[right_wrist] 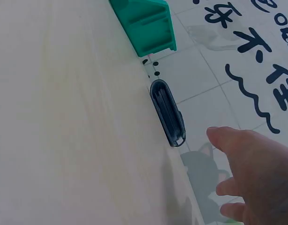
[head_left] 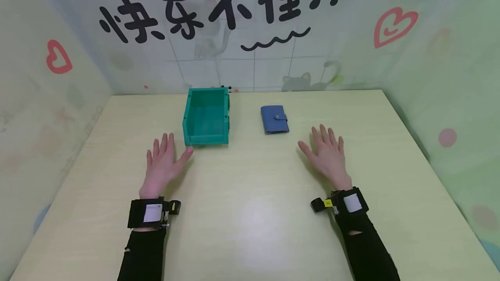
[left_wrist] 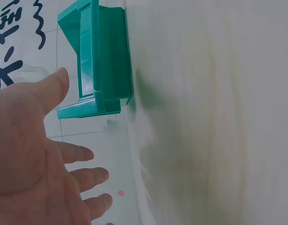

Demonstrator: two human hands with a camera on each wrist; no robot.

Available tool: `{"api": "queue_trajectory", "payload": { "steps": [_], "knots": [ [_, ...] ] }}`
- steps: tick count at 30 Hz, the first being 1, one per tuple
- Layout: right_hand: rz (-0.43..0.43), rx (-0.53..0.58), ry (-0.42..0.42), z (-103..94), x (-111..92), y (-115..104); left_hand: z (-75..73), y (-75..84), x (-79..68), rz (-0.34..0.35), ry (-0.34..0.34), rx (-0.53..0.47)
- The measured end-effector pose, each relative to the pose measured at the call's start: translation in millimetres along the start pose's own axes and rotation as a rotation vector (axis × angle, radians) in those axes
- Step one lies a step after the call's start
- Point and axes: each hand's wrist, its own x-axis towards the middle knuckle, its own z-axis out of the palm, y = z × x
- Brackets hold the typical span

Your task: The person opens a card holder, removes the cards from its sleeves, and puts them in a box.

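A green plastic bin (head_left: 206, 138) stands on the table toward the back, left of the middle. To its right lies a small blue wallet (head_left: 274, 119) with a snap strap; the right wrist view shows the layered edge of this wallet (right_wrist: 168, 112). My left hand (head_left: 162, 167) is spread with straight fingers just left of and in front of the bin, its thumb near the bin's front corner. My right hand (head_left: 327, 156) is also spread, to the right of the wallet and nearer to me. Neither hand holds anything.
The pale wooden table (head_left: 250, 229) ends at a printed backdrop (head_left: 250, 68) behind the bin. Patterned side panels (head_left: 445, 99) rise along the left and right edges. A black wrist camera band (head_left: 146, 214) sits on each forearm.
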Motion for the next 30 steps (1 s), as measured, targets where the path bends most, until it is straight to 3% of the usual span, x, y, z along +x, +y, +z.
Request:
{"api": "queue_trajectory", "payload": {
  "steps": [6,15,30],
  "knots": [
    [-0.053,0.003,0.029,-3.4,17,-15,-3.9,4.1,-0.2,0.002,0.015,-0.033],
    [-0.065,-0.006,-0.033,-3.5,53,-42,-4.6,6.6,0.7,0.021,0.027,-0.054],
    [-0.014,0.178,-0.156,17.5,99,-63,-0.6,5.7,-0.1,0.029,0.051,-0.098]
  ]
}}
